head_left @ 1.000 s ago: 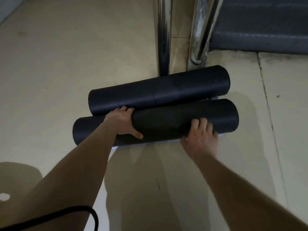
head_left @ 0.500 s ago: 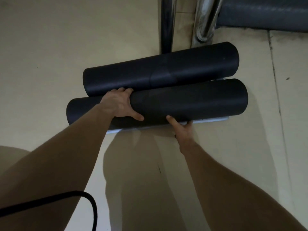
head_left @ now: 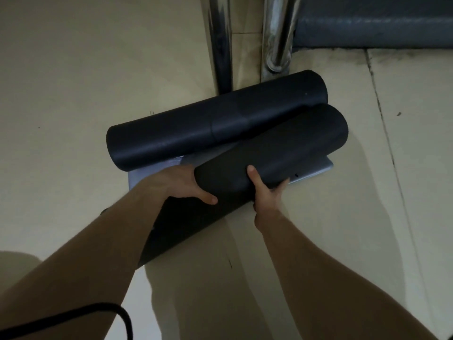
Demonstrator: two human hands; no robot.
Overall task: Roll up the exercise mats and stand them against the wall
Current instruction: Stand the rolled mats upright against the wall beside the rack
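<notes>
Your left hand (head_left: pixel 179 184) and right hand (head_left: pixel 268 192) both hold the near rolled mat (head_left: pixel 289 148). The fingers wrap its middle, and it tilts over the floor (head_left: pixel 73 69) just beside the second roll (head_left: pixel 196 131). It looks soft and probably light, so grip around the whole roll, otherwise it may unwind.

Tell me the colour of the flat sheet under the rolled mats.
The sheet is pale grey; head view.

Two black exercise mats, tightly rolled: the far roll (head_left: pixel 196 133) lies flat on the floor (head_left: pixel 73 94); we grip the near roll (head_left: pixel 289 148), angled against it, with our left hand (head_left: pixel 176 184) and right hand (head_left: pixel 267 192).
</notes>
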